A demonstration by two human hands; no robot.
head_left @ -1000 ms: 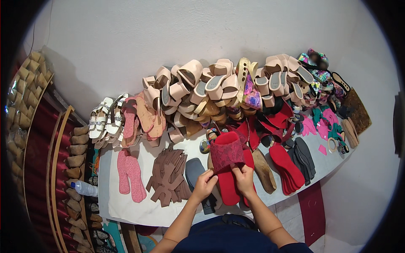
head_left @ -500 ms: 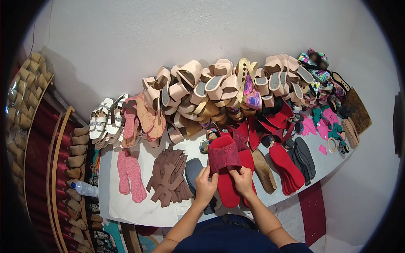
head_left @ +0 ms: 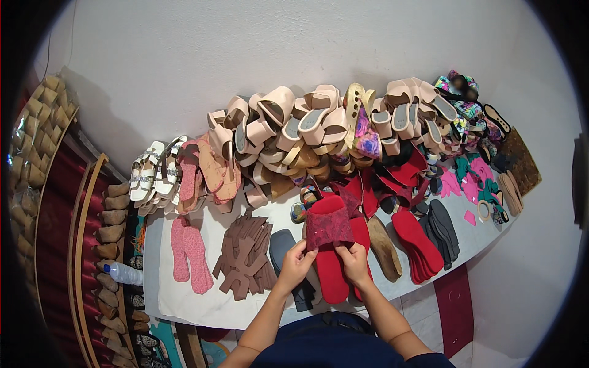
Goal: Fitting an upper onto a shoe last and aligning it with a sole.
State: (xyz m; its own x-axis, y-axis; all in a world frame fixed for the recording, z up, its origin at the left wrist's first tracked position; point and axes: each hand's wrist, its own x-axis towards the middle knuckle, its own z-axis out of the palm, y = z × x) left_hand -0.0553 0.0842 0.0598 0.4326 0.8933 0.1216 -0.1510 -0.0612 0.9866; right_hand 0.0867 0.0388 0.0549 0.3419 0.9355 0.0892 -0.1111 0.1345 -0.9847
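A red slipper (head_left: 332, 279) with a dark red patterned band (head_left: 330, 227) across its front is held above the near middle of the table. My left hand (head_left: 297, 264) pinches the band's left lower corner, thumb on top. At the right lower corner, my right hand (head_left: 353, 262) grips the band in the same way. The fingers beneath the band are partly hidden. Another red sole (head_left: 360, 236) shows just behind the slipper on the right. Left of it lies a dark grey sole (head_left: 283, 245), partly covered by my left hand; to the right is a wooden shoe last (head_left: 384, 248).
Pale pink heeled sandals (head_left: 322, 116) are heaped against the wall. Brown cut pieces (head_left: 242, 257) and pink soles (head_left: 196, 260) lie left on the white table (head_left: 202, 313). Stacked red soles (head_left: 417, 248) and grey soles (head_left: 443, 230) lie right. A plastic bottle (head_left: 126, 274) juts beside the table.
The slipper and both hands have shifted very slightly to the right, and the band sits a little differently. Both hands keep their grip.
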